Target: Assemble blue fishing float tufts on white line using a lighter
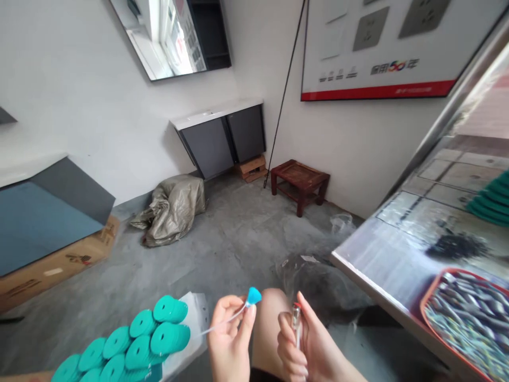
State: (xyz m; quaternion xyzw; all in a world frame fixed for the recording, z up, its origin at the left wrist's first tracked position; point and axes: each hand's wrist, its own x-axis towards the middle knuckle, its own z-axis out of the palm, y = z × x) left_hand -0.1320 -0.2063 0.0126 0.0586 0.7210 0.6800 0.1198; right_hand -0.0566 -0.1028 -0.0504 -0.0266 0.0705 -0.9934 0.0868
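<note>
the left hand (229, 331) pinches a thin white strip with a blue tag (253, 296); the right hand (303, 339) grips a small clear tube (296, 322) just beside it. keep both steady and close together.

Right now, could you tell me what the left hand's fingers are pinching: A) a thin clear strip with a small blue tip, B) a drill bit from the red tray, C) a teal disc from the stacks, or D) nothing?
A: the left hand pinches a thin clear strip with a small blue tip.
</note>
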